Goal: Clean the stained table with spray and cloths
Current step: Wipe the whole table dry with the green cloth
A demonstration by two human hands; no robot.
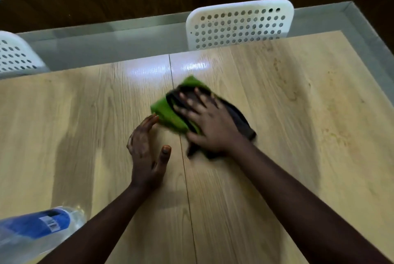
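Observation:
A folded green and dark grey cloth [168, 112] lies near the middle of the light wooden table [85, 127]. My right hand [210, 122] presses flat on it with fingers spread, and the cloth is blurred by motion. My left hand [147, 153] stands on its edge on the table just left of the cloth, fingers straight, fingertips almost touching the green part. It holds nothing. Faint yellowish stains [332, 127] mark the table's right side. A clear spray bottle [40, 231] with a blue label lies at the bottom left.
Two white perforated chairs stand at the table's far edge, one behind the middle [238, 23] and one at the far left [15, 55]. A seam [185, 178] runs down the tabletop between my hands. A grey ledge [366, 35] borders the far right.

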